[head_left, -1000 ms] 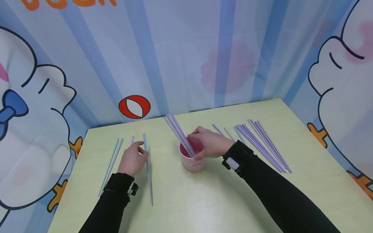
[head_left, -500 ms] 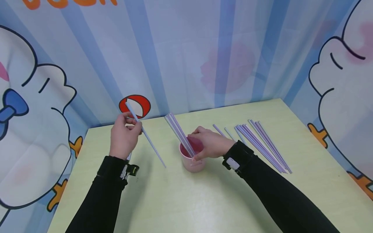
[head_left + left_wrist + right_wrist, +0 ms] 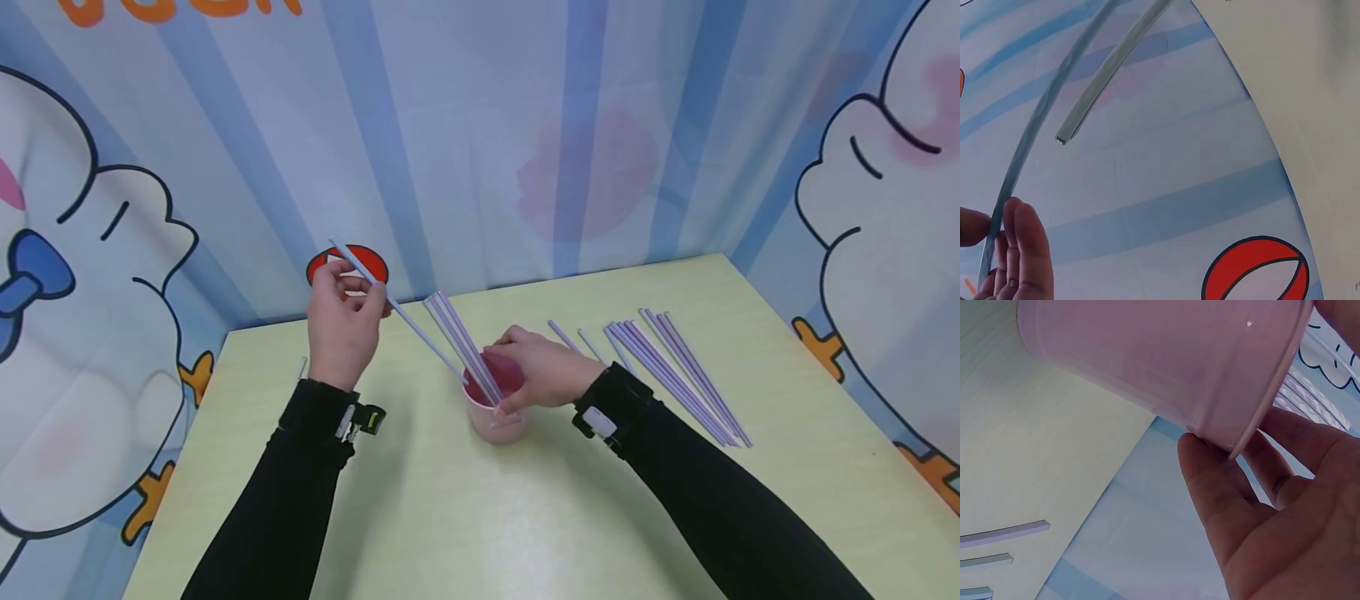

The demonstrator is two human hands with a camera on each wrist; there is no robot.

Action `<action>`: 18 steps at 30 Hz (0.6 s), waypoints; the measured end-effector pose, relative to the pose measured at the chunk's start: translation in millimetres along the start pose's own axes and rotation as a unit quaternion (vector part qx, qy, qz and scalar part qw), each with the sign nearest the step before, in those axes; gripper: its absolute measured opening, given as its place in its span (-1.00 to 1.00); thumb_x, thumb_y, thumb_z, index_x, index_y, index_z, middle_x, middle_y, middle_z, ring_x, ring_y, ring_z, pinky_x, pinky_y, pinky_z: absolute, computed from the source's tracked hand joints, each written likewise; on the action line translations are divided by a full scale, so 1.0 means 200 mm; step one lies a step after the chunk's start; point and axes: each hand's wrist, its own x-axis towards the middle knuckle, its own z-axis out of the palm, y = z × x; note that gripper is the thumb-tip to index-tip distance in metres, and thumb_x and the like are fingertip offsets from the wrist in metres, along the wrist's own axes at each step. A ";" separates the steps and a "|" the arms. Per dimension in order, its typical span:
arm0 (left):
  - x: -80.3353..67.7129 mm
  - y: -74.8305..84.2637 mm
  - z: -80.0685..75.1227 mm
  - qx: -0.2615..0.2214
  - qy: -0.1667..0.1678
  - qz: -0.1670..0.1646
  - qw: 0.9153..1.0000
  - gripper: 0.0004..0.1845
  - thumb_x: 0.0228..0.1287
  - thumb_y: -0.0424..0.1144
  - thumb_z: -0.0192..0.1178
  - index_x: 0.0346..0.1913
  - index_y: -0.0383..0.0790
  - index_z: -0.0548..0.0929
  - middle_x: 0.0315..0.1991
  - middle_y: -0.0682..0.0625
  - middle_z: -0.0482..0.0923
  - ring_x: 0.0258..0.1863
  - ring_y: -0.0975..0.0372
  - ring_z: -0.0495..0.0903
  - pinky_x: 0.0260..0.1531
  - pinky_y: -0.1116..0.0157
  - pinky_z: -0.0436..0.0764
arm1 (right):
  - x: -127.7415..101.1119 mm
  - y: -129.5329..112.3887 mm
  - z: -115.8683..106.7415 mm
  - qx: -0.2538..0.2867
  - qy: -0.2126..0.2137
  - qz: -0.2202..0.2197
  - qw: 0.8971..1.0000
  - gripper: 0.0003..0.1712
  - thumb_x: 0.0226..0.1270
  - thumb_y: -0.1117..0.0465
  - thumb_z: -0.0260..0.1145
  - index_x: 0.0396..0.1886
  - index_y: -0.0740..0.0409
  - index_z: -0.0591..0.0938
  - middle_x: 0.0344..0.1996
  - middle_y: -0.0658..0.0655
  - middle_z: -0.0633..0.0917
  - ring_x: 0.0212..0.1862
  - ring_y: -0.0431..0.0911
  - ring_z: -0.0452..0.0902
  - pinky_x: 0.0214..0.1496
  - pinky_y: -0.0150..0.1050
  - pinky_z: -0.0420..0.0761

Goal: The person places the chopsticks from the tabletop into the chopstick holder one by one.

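My left hand (image 3: 341,333) pinches a long, thin pale blue stick (image 3: 423,333) between thumb and fingers. In the left wrist view the blue stick (image 3: 1041,119) slants up from the fingertips. Its lower end is right at the left rim of a pink cup (image 3: 497,427). A bundle of pale purple and grey sticks (image 3: 463,346) leans leftward out of that cup. My right hand (image 3: 547,368) grips the cup at its rim from the right. Close up in the right wrist view, thumb and fingers of the right hand (image 3: 1285,512) hold the rim of the cup (image 3: 1135,356).
Several purple and blue sticks (image 3: 663,367) lie on the pale wooden table (image 3: 585,525) to the right, partly behind my right hand. One stick end (image 3: 302,367) shows beside my left wrist. A printed blue cloth (image 3: 480,150) stands behind the table edge.
My left hand has picked the blue stick up from the table, lifted it, tilted it and brought it rightward to the cup. The right hand and the cup have stayed in place.
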 end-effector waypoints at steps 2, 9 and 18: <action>0.00 -0.01 0.02 0.004 -0.004 0.003 1.000 -0.52 0.38 -0.24 0.15 0.24 -0.26 0.24 -0.17 -0.14 0.48 -0.37 0.07 0.65 -0.19 0.29 0.65 | 0.00 0.00 0.00 -0.002 0.001 -0.002 1.000 -0.05 -0.07 -0.02 0.62 0.37 0.01 0.44 0.11 0.00 0.42 0.10 -0.12 0.39 0.06 -0.28 0.54; -0.03 -0.05 0.09 0.035 -0.021 0.006 0.999 -0.53 0.40 -0.24 0.13 0.24 -0.29 0.23 -0.19 -0.13 0.48 -0.34 0.08 0.66 -0.20 0.23 0.64 | 0.00 0.00 0.00 -0.013 0.001 -0.005 1.000 -0.03 -0.07 -0.04 0.62 0.38 0.01 0.43 0.11 -0.01 0.42 0.09 -0.14 0.39 0.08 -0.30 0.51; -0.07 -0.09 0.17 0.075 -0.043 -0.011 0.996 -0.52 0.40 -0.20 0.14 0.24 -0.27 0.25 -0.16 -0.10 0.50 -0.26 0.15 0.62 -0.24 0.19 0.63 | 0.00 0.00 0.00 -0.015 0.001 0.000 1.000 -0.01 -0.08 -0.05 0.62 0.39 0.01 0.42 0.11 -0.02 0.42 0.08 -0.14 0.41 0.09 -0.31 0.51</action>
